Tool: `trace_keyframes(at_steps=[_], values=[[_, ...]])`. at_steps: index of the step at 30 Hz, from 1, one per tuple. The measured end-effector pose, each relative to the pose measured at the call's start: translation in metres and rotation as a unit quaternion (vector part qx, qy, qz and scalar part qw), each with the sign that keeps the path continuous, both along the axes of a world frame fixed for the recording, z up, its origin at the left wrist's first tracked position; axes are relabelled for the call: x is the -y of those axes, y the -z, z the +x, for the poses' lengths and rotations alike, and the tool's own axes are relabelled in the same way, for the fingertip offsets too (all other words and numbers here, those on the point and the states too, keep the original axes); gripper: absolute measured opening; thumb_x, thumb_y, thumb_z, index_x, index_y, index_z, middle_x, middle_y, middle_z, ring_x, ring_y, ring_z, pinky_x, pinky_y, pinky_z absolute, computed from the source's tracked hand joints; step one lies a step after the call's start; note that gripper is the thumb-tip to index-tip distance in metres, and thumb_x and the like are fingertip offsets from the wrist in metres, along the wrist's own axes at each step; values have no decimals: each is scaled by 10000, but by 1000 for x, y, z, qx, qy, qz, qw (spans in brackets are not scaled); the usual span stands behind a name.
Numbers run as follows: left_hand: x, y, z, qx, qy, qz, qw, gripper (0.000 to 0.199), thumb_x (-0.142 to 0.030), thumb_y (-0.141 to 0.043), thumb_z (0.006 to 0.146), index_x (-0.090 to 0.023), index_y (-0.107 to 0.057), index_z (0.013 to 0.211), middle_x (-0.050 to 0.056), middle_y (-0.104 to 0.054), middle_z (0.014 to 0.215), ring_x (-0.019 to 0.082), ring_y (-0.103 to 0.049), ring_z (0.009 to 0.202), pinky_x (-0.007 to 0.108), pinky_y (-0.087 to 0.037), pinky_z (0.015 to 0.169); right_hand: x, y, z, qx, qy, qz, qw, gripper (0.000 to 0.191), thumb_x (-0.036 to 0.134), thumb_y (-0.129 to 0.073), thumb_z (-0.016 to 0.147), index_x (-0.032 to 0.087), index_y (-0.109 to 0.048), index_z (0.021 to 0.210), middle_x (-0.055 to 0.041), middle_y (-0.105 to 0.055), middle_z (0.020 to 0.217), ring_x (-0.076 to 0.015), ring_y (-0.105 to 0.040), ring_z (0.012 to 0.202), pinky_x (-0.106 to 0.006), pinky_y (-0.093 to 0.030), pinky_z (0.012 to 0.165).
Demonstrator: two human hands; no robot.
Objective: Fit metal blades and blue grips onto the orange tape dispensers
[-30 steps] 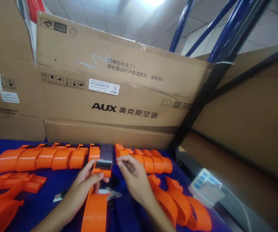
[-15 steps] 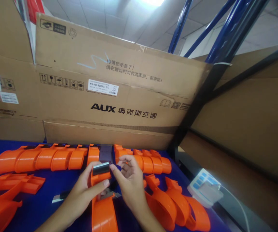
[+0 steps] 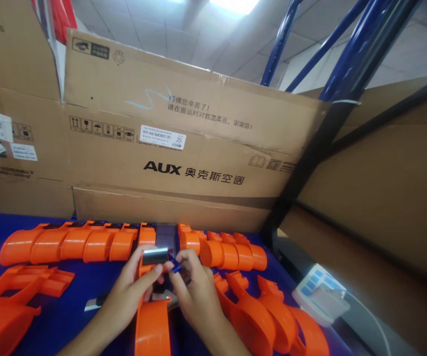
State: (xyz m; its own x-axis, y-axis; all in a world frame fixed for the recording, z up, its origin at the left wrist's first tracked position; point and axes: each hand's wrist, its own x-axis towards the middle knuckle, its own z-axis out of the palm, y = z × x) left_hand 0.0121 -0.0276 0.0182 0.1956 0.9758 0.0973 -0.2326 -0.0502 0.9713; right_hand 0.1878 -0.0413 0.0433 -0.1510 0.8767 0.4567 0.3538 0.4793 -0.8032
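My left hand (image 3: 130, 283) is wrapped around an orange plastic tape dispenser (image 3: 152, 327), its thumb pressed on the front of the frame. Along the dispenser's upper end lies a dark strip with a serrated metal blade (image 3: 155, 252). My right hand (image 3: 200, 291) pinches a small dark blue piece (image 3: 175, 264) between thumb and fingers, close against the right end of that strip. What the piece is cannot be made out. Partly hidden below my hands is a grey metal part (image 3: 172, 297). Left of my left forearm, a flat item with a pale tip (image 3: 93, 304) rests on the blue surface.
Orange dispensers (image 3: 98, 244) stand in a row at the back left, others (image 3: 228, 254) at the back right. Larger orange frames (image 3: 4, 316) lie at left, more (image 3: 252, 316) at right. A cardboard wall (image 3: 198, 198) closes the back; a power strip (image 3: 320, 296) sits at right.
The view has shifted slightly, so the surroundings sit further right and lower. The blue piece shows more clearly now, and the dispenser is turned a little in my left hand.
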Motion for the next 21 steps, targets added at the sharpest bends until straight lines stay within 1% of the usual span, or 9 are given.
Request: trace_keyframes(at_steps=[1,3,5,7,11,14,16,19,21], values=[[-1,1,0,-1,-1,2,1000,472,-469,-698,908,-258,-511,1286,-34,-670,761,81,-477,466,202,-374,461,0,-1,1,-2,8,9,1000,129,350,-582,1017,238,-546,963,25,-635,707,-134,-562,577,-231,-415,543],[-1,1,0,2,-2,4,1000,451,-463,-700,907,-260,-508,1261,-31,-679,762,79,-469,468,201,-367,463,1,-3,2,-11,16,27,999,112,339,-520,1046,239,-527,998,15,-627,768,-141,-572,641,-238,-441,600],[2,0,1,10,-3,3,1000,440,-453,-710,899,-265,-502,1237,-27,-692,769,79,-467,475,199,-365,469,2,-5,2,-18,16,36,999,122,326,-453,1071,235,-531,1043,-7,-638,847,-153,-596,723,-253,-469,672],[5,-2,2,13,-8,0,1000,439,-454,-713,896,-268,-496,1229,-20,-706,779,79,-465,482,198,-363,473,3,-5,3,-25,16,35,999,154,325,-431,1079,230,-550,1052,-20,-649,872,-164,-609,759,-262,-480,696],[6,-6,3,3,-7,-4,1000,463,-473,-734,875,-246,-515,1214,8,-734,785,77,-447,479,197,-341,464,2,-5,5,-64,25,36,997,176,330,-491,1055,222,-630,1048,-32,-676,880,-180,-635,785,-268,-506,699],[4,-7,2,-3,10,-1,1000,493,-480,-769,842,-219,-547,1197,25,-748,783,74,-433,465,201,-316,451,-1,-8,9,-64,21,47,997,218,307,-560,1018,235,-712,1156,-52,-720,985,-202,-677,873,-301,-540,792],[2,-7,1,-7,15,-5,1000,538,-487,-775,835,-208,-553,1238,35,-756,786,77,-435,468,203,-312,449,-1,-11,11,-58,17,54,997,283,295,-575,1007,251,-721,1246,-67,-736,1083,-218,-697,945,-330,-549,863],[1,-8,1,1,3,-11,1000,611,-491,-785,820,-195,-545,1297,51,-767,801,83,-438,474,207,-313,449,2,-15,10,-38,36,66,996,332,287,-578,1004,244,-701,1309,-81,-749,1112,-219,-709,926,-338,-559,861],[1,-9,0,12,-10,-15,1000,641,-490,-796,804,-188,-545,1310,58,-771,808,85,-437,473,212,-313,449,5,-15,6,-16,56,70,996,296,285,-590,995,220,-708,1259,-75,-763,1015,-205,-709,823,-317,-561,779]])
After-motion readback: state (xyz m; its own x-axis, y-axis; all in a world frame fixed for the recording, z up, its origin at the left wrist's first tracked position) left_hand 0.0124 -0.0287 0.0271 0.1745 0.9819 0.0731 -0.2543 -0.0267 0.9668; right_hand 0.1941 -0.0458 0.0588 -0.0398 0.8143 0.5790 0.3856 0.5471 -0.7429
